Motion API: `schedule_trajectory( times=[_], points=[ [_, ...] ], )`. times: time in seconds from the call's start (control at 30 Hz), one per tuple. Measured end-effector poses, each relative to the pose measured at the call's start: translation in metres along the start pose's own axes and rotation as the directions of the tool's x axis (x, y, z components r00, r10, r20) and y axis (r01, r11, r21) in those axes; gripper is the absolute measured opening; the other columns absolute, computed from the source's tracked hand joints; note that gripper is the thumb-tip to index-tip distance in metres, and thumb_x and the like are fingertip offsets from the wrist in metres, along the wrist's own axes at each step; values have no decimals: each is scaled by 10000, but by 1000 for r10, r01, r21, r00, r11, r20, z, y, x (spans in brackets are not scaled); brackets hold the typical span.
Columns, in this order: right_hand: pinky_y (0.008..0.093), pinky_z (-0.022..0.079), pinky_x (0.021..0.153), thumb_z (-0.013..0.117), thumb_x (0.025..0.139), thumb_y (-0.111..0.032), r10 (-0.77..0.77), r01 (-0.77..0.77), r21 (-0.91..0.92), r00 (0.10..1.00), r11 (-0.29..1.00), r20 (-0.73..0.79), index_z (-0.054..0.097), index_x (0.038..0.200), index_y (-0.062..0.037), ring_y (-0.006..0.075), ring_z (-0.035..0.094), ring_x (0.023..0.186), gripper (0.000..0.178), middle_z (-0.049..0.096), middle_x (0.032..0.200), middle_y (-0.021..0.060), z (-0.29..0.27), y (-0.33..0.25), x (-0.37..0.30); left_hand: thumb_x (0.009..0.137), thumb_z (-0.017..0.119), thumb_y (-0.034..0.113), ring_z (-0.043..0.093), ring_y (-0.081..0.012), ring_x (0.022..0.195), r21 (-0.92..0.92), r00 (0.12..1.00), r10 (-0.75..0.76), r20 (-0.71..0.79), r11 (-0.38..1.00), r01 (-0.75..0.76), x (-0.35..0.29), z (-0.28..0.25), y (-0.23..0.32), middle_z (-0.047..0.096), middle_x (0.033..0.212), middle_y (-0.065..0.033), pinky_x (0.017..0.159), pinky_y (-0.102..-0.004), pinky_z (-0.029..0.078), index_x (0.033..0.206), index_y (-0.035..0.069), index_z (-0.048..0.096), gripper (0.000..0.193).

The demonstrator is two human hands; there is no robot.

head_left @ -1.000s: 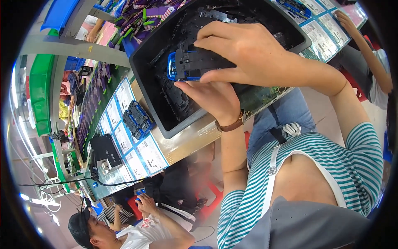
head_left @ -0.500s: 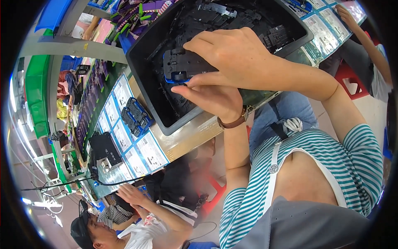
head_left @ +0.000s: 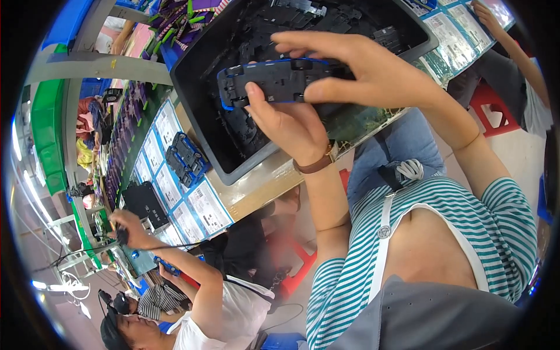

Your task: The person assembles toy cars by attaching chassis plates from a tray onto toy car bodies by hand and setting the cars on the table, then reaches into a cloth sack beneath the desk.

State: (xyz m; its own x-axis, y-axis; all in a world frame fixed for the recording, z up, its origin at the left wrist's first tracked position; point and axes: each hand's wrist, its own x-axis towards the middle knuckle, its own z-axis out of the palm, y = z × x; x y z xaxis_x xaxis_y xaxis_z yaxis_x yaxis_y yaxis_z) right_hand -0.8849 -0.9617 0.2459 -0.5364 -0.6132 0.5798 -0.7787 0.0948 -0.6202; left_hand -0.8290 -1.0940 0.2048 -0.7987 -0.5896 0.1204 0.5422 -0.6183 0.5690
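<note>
A toy car (head_left: 271,81) with a black underside and blue body edges lies wheels up over the black bin. My left hand (head_left: 291,129) grips it from the near side, thumb across the underside, other fingers mostly hidden beneath. My right hand (head_left: 364,70) is at the car's right end, fingers stretched out above it and apart from the thumb. That thumb's tip is beside a near wheel; whether it touches cannot be told. Black plastic chassis parts (head_left: 286,29) lie in the black bin (head_left: 224,172) below.
Two blue-and-black car pieces (head_left: 186,160) lie on printed sheets (head_left: 201,207) left of the bin. Beyond is a black box (head_left: 144,205). A co-worker (head_left: 227,297) at lower left holds a blue toy car (head_left: 167,266) and a dark tool (head_left: 122,234). A red stool (head_left: 490,111) stands at right.
The car has turned and shows more of its length. My right hand has opened and shifted right; my left thumb now presses the underside. The co-worker has raised a tool.
</note>
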Motion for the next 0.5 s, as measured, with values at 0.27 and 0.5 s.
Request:
schedule_trajectory(
  times=[0.27, 0.5],
  points=[
    [279, 493, 734, 678, 867, -315, 344, -326, 388, 939, 862, 23, 569, 1230, -29, 140, 612, 827, 475, 660, 978, 110, -4, 0, -23, 969, 519, 311, 555, -212, 1062, 85, 994, 99, 52, 991, -103, -12, 28, -6, 547, 1155, -127, 942, -369, 471, 1284, -25, 452, 465],
    [241, 533, 763, 677, 872, -152, 362, -324, 519, 932, 791, 28, 574, 1239, -36, 93, 618, 903, 398, 650, 1031, 51, -6, 4, -27, 961, 505, 348, 558, -215, 1036, 240, 977, 209, 47, 947, -215, -26, 45, -12, 545, 1131, -138, 888, -361, 488, 1272, -47, 453, 505]
  ],
)
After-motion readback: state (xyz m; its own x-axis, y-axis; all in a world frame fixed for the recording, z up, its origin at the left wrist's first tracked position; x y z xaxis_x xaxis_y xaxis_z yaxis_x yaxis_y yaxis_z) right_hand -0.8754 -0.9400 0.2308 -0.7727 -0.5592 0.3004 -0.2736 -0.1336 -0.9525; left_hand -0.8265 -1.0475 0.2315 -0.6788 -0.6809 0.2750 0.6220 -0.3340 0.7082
